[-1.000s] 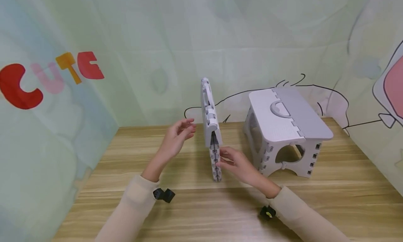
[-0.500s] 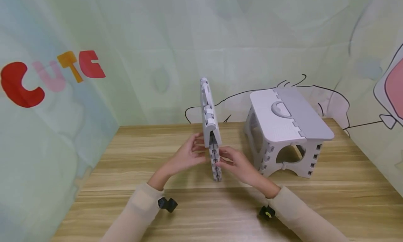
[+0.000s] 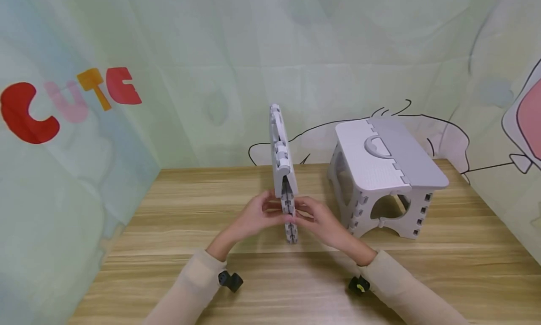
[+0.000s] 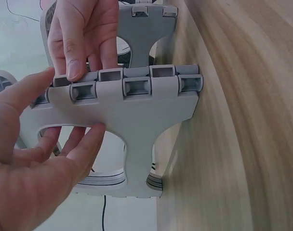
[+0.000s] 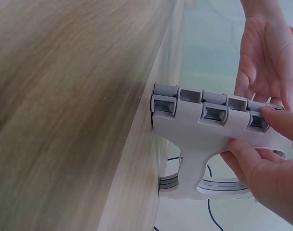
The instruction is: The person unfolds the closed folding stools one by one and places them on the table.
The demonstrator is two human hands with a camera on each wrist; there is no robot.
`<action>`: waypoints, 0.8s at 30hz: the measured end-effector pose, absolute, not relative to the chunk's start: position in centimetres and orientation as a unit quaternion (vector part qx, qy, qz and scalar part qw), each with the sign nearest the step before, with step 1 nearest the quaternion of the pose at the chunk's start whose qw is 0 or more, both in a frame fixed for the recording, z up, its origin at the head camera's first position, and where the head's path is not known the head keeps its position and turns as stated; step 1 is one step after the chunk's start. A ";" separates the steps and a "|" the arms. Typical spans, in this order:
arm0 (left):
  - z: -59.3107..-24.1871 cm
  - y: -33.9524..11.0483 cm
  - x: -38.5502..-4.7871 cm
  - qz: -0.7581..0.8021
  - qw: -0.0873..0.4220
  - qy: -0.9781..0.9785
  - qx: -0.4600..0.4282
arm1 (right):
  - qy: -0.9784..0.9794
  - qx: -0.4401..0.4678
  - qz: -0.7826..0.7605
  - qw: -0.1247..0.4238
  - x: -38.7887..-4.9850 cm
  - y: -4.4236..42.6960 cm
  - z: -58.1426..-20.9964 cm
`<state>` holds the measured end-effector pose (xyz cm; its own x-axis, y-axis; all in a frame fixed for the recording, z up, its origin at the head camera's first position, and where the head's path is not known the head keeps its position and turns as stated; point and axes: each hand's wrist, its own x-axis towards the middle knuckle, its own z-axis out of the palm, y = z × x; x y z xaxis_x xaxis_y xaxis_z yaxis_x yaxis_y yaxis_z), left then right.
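Note:
A folded grey-and-white plastic step stool (image 3: pixel 280 151) stands on edge on the wooden table, its narrow hinged side towards me. From the left, my left hand (image 3: pixel 258 217) holds the near leg panel (image 4: pixel 137 113). Its thumb lies on the hinge edge and its fingertips curl into the panel's cut-out. My right hand (image 3: pixel 321 221) grips the opposite leg panel (image 5: pixel 190 130) the same way, thumb on the hinges and fingers at the cut-out's rim. Both hands sit below the folded seat, facing each other. In the head view, the panels hide some fingertips.
A second stool (image 3: pixel 386 156), unfolded with a white-and-grey top and a handle, stands to the right of my right hand. A printed cloth backdrop (image 3: pixel 211 81) closes off the back and sides of the wooden table (image 3: pixel 190 193).
My left hand has come down and right from beside the folded stool and taken hold of its left leg panel. The right hand and both stools have stayed in place.

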<state>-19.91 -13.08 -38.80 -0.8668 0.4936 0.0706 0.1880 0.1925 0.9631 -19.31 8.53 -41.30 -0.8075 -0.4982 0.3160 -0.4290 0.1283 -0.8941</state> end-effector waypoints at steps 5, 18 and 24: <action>-39.1 -13.0 -19.9 0.593 0.115 0.764 0.226 | 0.751 -0.307 -0.584 0.029 -19.4 8.5 -41.4; -39.2 -12.8 -19.6 0.557 0.087 0.784 0.260 | 0.749 -0.304 -0.588 0.033 -19.4 8.5 -41.3; -39.0 -12.9 -19.7 0.548 0.091 0.785 0.273 | 0.754 -0.299 -0.584 0.027 -19.4 8.5 -41.5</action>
